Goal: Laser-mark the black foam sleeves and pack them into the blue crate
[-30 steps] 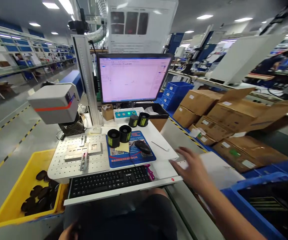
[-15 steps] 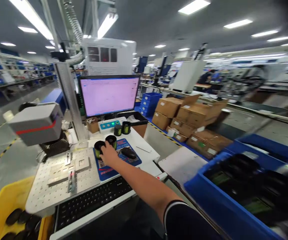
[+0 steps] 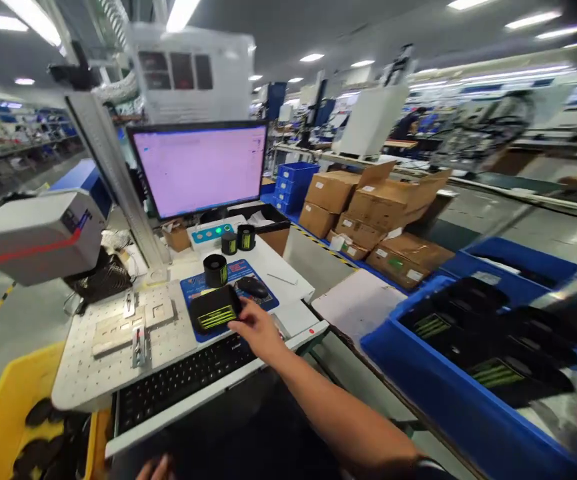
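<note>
My right hand grips the right end of a black cylindrical part printed with yellow-green stripes. It lies tilted on its side over the near part of the blue mouse pad, above the keyboard. Just behind it a similar hollow black cylinder stands upright on the pad, with a black mouse to its right. At the bottom edge, the fingertips of my left hand show slightly apart with nothing visible in them; the rest is out of frame.
Two more black cylinders stand by the button box. A perforated metal plate with a fixture lies left, under a grey machine head. A yellow bin and a blue bin hold black parts. A monitor stands behind.
My right hand has lifted one black cylinder from the pad, drawn it nearer and turned it onto its side. Left fingertips have come into view below. The camera view has shifted.
</note>
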A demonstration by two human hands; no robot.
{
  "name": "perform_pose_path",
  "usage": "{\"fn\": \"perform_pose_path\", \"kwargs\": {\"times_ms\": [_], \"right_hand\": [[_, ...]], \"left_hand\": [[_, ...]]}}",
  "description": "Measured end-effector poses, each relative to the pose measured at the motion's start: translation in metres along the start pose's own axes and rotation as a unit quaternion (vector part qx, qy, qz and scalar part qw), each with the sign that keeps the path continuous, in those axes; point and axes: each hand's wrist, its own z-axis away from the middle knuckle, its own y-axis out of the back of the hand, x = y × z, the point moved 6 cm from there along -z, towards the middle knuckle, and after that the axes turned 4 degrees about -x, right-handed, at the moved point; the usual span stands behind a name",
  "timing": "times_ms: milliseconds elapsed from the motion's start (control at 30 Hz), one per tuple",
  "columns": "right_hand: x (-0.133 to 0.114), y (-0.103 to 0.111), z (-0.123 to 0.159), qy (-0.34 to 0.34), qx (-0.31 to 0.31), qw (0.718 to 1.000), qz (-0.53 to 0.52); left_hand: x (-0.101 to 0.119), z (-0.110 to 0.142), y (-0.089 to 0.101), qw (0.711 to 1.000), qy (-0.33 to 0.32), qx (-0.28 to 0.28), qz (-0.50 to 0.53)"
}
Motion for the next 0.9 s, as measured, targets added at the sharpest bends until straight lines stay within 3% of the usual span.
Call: {"fn": "perform_pose_path", "kwargs": {"times_ms": [67, 200, 267, 333, 533, 700, 900], "right_hand": [[0.001, 0.010, 0.034, -0.034, -0.013, 0.998, -0.048], [-0.002, 0.009, 0.092, -0.136, -0.074, 0.972, -0.178], [-0.003, 0.004, 0.112, -0.179, -0.092, 0.953, -0.224], [-0.004, 0.001, 0.126, -0.205, -0.100, 0.945, -0.236], [0.003, -0.001, 0.144, -0.244, -0.128, 0.937, -0.214], [0.005, 0.001, 0.144, -0.223, -0.083, 0.951, -0.198], [0.001, -0.011, 0.146, -0.228, -0.145, 0.940, -0.209]], "left_hand": [[0.008, 0.028, -0.012, 0.997, -0.043, -0.013, 0.058], [0.090, 0.065, -0.049, 0.938, -0.266, -0.151, 0.161], [0.120, 0.071, -0.064, 0.917, -0.295, -0.203, 0.177], [0.134, 0.072, -0.077, 0.912, -0.289, -0.224, 0.185], [0.116, 0.073, -0.091, 0.941, -0.238, -0.172, 0.167], [0.103, 0.075, -0.094, 0.947, -0.218, -0.164, 0.171], [0.100, 0.076, -0.094, 0.952, -0.208, -0.159, 0.156]]}}
